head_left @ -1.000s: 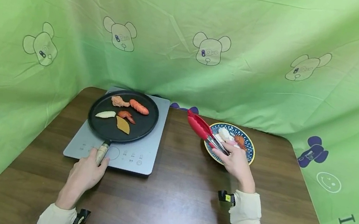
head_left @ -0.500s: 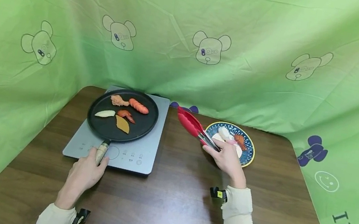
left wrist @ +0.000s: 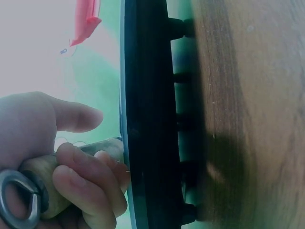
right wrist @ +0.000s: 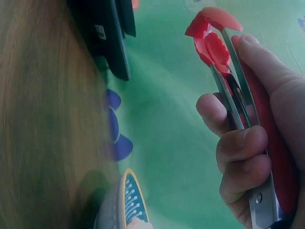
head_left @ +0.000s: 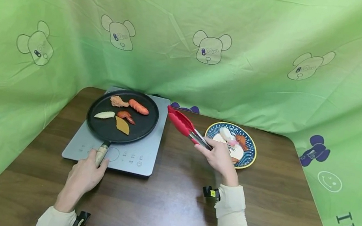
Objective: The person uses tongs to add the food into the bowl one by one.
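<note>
My left hand (head_left: 86, 174) grips the handle (head_left: 101, 154) of a round black frying pan (head_left: 140, 130). In the left wrist view its fingers (left wrist: 90, 183) curl round that handle, a metal ring (left wrist: 19, 198) at its end. On the pan lie a pale drumstick (head_left: 119, 102), a scored sausage (head_left: 139, 106), a whitish oval piece (head_left: 105, 114), a reddish-brown wing (head_left: 126, 116) and a tan leaf-shaped piece (head_left: 123, 125). My right hand (head_left: 220, 160) holds red-tipped metal tongs (head_left: 181, 123) in the air, between pan and plate. Nothing shows between the tong tips (right wrist: 214, 40).
The pan sits on a silver induction cooktop (head_left: 148, 163) at the table's back left. At the back right stands a blue patterned plate (head_left: 251, 155) with white, pink and brown food pieces. A green printed cloth (head_left: 160, 65) hangs behind the wooden table (head_left: 157, 213).
My right hand has moved left with the tongs, off the plate and toward the pan. More of the plate's food now shows. The left hand has stayed on the handle.
</note>
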{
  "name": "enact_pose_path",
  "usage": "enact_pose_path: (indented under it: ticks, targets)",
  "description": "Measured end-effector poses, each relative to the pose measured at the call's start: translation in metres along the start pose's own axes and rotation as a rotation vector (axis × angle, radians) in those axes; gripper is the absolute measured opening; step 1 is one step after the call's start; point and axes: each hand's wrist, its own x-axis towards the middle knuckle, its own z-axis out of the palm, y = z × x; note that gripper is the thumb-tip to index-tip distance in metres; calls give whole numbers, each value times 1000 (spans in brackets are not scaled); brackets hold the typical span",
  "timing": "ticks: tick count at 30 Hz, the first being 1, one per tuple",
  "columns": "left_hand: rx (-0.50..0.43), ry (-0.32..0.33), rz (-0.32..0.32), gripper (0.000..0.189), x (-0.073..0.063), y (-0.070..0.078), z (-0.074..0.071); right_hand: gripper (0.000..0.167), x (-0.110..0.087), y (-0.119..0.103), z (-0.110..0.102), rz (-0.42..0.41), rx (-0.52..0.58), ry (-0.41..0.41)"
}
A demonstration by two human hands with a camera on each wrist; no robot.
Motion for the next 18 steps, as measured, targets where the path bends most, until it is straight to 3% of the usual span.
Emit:
enact_pose_path:
  ticks: [8,18]
  targets:
    - [-6,5,11,59,-1,0,-1,40,3,-10,9,16,42,-22]
    - [-2,1,6,62,0,-1,0,37,13,-22,20,-12,10,-58]
